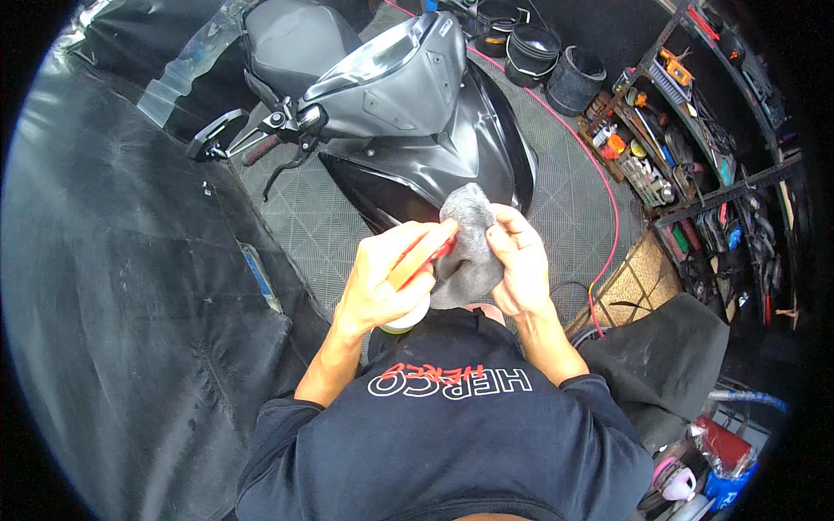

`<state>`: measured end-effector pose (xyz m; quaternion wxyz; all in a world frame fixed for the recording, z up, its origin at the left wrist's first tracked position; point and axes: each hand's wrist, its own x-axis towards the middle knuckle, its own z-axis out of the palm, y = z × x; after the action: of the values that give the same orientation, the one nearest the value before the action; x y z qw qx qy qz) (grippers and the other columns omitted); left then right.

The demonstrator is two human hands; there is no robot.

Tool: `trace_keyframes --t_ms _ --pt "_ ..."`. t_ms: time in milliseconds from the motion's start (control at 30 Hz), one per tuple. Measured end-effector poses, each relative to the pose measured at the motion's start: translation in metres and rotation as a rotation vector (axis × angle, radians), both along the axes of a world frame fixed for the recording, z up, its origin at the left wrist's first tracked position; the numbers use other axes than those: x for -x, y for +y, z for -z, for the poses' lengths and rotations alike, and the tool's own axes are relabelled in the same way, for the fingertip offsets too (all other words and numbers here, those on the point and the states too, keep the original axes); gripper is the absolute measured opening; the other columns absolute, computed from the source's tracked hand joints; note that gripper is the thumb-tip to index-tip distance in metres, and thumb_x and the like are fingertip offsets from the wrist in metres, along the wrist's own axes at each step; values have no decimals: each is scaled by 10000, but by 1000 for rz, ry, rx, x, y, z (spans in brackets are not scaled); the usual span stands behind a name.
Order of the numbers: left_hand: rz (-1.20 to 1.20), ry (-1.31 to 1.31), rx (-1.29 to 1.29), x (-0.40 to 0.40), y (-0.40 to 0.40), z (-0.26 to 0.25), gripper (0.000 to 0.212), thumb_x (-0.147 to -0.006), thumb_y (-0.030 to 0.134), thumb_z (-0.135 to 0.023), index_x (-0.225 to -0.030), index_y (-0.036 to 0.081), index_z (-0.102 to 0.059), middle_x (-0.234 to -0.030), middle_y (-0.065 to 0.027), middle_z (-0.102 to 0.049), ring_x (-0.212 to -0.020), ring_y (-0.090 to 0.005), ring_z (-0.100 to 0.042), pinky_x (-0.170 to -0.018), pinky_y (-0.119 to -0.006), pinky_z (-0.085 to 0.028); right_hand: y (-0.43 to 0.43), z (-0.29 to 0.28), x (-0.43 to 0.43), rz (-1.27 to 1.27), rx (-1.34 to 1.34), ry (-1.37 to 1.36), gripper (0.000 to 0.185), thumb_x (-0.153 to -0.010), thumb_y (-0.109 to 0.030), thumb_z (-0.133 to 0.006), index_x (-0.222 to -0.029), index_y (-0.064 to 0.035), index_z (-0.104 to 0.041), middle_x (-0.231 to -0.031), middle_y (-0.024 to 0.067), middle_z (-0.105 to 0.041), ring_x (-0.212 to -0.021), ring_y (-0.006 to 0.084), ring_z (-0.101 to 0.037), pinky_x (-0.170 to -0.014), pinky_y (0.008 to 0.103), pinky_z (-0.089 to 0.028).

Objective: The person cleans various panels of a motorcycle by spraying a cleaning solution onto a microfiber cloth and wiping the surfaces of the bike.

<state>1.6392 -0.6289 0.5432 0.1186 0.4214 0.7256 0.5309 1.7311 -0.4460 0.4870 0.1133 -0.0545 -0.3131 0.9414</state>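
My left hand (391,270) grips a small red object (444,250), mostly hidden by the fingers, against a grey cloth (466,257). What the red object is, I cannot tell. A round white item (405,320) with a yellow-green edge shows beneath the same hand. On the cloth's other side, my right hand (524,260) pinches its edge between thumb and fingers. Just beyond the cloth stands a black motor scooter (423,169), its front panels facing me and its grey seat (293,39) at the upper left.
A brake lever (283,172) and mirror (218,133) stick out at the left. A pink hose (606,189) crosses the patterned floor mat (567,195). Black buckets (531,55) stand at the top; tool-filled metal shelves (704,189) line the right. Black sheeting (130,293) covers the left.
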Motion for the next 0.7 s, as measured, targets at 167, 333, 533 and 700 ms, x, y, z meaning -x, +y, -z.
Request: trace_keyframes --t_ms 167,333,533,700 --pt "-37 221 2 -7 18 -6 508 -753 -12 -646 -1260 13 -671 -1004 -139 -680 -766 -300 -675 -679 -381 -565 4 -6 -3 -24 -58 34 401 -972 -78 -691 -1340 29 -572 -1268 129 -679 -1146 189 -665 -1053 355 -510" --pt "-104 174 59 -8 20 -5 489 -753 32 -657 -1241 29 -680 -1004 -136 -682 -788 -314 -678 -710 -390 -565 6 -3 5 -29 -27 22 333 -975 -62 -679 -1286 7 -580 -1210 112 -691 -1110 169 -673 -1008 336 -541" --pt "-106 134 106 15 13 -8 443 -761 76 -657 -1199 15 -679 -1002 -135 -674 -821 -336 -674 -734 -399 -557 -4 -2 27 -5 43 29 263 -995 -37 -625 -1250 -12 -565 -1173 103 -688 -1071 163 -681 -982 334 -558" --pt "-67 148 41 43 7 -9 396 -758 95 -668 -1141 -8 -664 -945 -153 -669 -781 -341 -668 -735 -399 -550 -15 -5 50 -14 125 -4 232 -1018 -74 -600 -1239 -23 -551 -1174 108 -678 -1063 182 -689 -973 348 -566"
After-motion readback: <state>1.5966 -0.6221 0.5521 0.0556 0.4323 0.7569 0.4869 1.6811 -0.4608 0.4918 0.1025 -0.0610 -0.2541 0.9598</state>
